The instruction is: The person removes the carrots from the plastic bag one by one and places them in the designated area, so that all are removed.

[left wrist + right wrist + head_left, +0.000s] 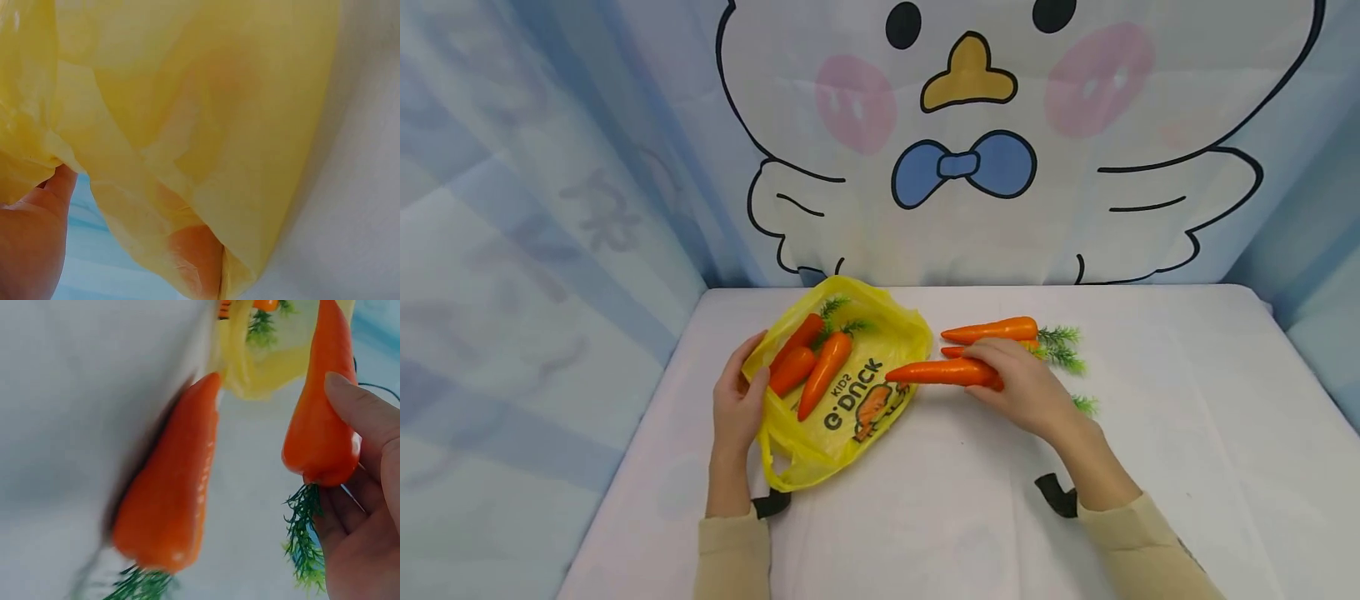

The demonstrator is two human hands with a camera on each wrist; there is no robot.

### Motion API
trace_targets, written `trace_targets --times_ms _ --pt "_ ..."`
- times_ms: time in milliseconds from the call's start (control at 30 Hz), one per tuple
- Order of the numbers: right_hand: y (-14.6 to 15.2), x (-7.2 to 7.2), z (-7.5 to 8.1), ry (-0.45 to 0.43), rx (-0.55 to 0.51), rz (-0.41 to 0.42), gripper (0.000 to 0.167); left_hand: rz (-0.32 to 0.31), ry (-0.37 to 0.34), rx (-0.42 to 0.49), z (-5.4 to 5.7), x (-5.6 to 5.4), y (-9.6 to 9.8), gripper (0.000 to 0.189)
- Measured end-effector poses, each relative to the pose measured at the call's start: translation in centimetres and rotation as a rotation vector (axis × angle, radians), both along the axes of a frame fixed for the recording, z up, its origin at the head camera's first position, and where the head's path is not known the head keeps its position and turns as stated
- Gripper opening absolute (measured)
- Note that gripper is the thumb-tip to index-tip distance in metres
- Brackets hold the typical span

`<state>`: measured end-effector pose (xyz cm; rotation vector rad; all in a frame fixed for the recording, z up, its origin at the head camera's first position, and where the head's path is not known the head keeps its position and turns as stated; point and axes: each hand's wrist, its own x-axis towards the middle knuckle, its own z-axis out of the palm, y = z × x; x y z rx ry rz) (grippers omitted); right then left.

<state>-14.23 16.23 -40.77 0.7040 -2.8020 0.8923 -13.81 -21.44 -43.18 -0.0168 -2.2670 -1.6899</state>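
Note:
My left hand grips the left edge of a yellow plastic bag, thumb on the near side. Through the thin film in the left wrist view, part of the hand shows blurred. Several orange toy carrots with green tops lie in the bag. Between the fingers and thumb of my right hand is another carrot, its tip pointing left, overlapping the bag's right edge. The right wrist view shows the thumb on that carrot, its leafy top hanging by the palm.
Beyond my right hand, more carrots lie on the white tabletop, one partly hidden by the hand. In the right wrist view a carrot lies close by. Dark straps hang at both wrists. A cartoon-printed curtain stands behind the table.

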Motion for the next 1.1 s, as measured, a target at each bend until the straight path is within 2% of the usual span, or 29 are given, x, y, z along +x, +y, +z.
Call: trace_targets --times_ms 67,167,333,467,733,1100 --pt "0.8 0.5 -0.4 -0.004 0.002 -0.028 0.043 0.002 0.016 0.001 -0.1 0.0 -0.2 0.047" --pt "1.9 1.5 -1.2 0.0 0.016 -0.067 0.043 -0.003 0.047 0.005 -1.1 -0.5 -0.8 0.046" --pt "3.6 3.0 -2.4 0.027 0.035 -0.119 0.045 0.001 0.037 0.017 -1.1 -0.5 -0.8 0.046" --pt "4.3 3.5 -3.2 0.033 0.049 -0.134 0.046 0.009 0.035 0.015 -1.0 -0.3 -0.8 0.046" --pt "5.0 3.4 -4.1 0.019 0.066 -0.149 0.048 0.006 0.042 0.008 -1.1 -0.3 -1.0 0.046" --pt "5.6 2.4 -4.3 0.083 0.141 -0.091 0.045 -0.006 0.027 0.034 -1.2 -0.4 -0.8 0.047"
